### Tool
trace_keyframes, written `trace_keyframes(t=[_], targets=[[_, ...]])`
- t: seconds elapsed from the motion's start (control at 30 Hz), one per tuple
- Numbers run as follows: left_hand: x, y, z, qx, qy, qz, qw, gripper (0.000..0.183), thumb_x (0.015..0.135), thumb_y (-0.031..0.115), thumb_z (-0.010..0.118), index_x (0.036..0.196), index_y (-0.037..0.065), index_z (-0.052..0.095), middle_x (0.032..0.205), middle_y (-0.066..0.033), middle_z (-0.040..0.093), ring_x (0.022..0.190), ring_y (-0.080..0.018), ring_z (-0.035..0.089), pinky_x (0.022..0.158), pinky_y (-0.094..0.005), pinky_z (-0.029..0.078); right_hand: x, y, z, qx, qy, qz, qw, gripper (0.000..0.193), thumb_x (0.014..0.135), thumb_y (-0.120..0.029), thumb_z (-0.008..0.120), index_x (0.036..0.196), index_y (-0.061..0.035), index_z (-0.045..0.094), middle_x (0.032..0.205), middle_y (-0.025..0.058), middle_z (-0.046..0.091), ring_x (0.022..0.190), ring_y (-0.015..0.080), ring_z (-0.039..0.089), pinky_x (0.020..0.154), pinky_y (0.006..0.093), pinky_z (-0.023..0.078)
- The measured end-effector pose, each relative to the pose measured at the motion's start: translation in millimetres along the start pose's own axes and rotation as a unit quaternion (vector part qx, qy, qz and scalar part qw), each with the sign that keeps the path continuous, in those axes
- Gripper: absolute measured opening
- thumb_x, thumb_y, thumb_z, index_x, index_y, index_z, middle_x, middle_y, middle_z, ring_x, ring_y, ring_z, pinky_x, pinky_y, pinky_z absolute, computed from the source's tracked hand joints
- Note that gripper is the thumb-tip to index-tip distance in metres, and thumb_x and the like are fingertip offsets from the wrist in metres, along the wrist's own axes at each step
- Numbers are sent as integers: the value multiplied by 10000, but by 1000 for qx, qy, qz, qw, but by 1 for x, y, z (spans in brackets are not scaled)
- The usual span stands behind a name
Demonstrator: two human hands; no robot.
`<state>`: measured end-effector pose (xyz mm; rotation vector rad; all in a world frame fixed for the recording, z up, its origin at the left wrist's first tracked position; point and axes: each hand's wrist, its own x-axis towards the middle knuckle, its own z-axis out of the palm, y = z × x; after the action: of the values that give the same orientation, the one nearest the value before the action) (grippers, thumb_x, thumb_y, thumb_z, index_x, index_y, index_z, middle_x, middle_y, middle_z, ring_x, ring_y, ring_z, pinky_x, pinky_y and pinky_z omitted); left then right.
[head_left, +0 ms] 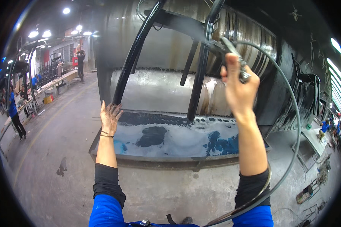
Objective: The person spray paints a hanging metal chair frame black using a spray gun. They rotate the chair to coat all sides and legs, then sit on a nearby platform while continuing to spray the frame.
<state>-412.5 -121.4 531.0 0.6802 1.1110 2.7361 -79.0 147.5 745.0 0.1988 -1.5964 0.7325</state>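
My right hand (pixel 240 85), raised on the right, is closed around a spray gun (pixel 228 45). A pale mist leaves the gun toward a black tubular metal frame (pixel 202 72), which hangs upright before me. A grey hose (pixel 294 109) loops from the gun down the right side and past my right forearm. On the left, my left hand (pixel 109 118) is open with fingers spread, at the lower end of the frame's left tube (pixel 130 60). Whether its fingertips touch the tube I cannot tell. Dark smudges mark the fingers.
Behind the frame stands a stained metal spray booth wall (pixel 159 89). Below lies a long trough (pixel 166 163) of dark blue liquid with white foam. Far left are a long workbench (pixel 58 80) and several people. At right are a low metal panel (pixel 310 145) and clutter on the floor.
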Motion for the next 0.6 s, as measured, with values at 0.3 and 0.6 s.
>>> trace_keyframes(t=[0.3,0.6], targets=[[-58,11,30,-19,-88,-31,995,896,1057,639,384,1505,-136,361,1402,-293,548,1339,-373,546,1120,-478,449,29,-11,-28,-245,35,2,969,783,893,-779,621,789,-14,752,655,61,700,652,180,691,691,344,543],[-106,9,69,-73,-172,-45,981,895,1086,597,326,1499,-198,325,1385,-335,555,1314,-396,575,1089,-471,483,-9,-70,-102,-435,-569,148,682,786,886,-777,611,1131,-52,794,952,226,760,983,395,735,900,494,578]])
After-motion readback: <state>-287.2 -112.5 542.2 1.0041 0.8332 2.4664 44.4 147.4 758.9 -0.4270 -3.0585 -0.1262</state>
